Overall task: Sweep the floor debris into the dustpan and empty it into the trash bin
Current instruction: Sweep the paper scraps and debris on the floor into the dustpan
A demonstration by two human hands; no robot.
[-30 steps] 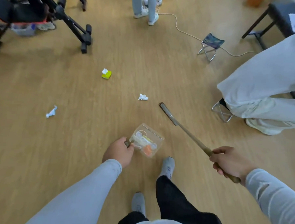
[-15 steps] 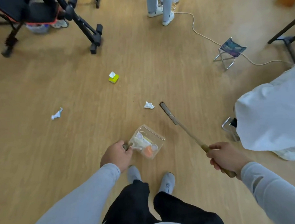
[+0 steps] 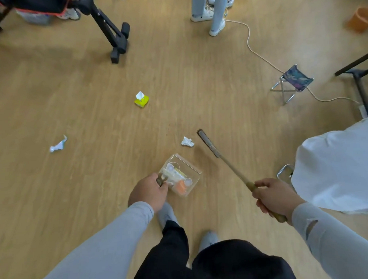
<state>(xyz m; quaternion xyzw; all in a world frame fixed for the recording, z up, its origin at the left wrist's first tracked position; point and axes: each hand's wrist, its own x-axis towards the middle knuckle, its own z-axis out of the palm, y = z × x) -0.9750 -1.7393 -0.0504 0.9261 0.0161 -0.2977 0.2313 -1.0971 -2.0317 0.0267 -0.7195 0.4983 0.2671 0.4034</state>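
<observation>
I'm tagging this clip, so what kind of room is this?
Probably an indoor workroom or lab: wood-look floor, black equipment stand, loose cable, folding stool and an orange bin.

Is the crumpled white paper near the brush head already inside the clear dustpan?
No, the crumpled white paper lies on the floor, apart from the clear dustpan.

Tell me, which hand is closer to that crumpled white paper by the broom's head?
Left. The left hand, gripping the clear dustpan, sits just below the crumpled paper. The right hand, holding the broom, is farther off to the lower right.
</observation>
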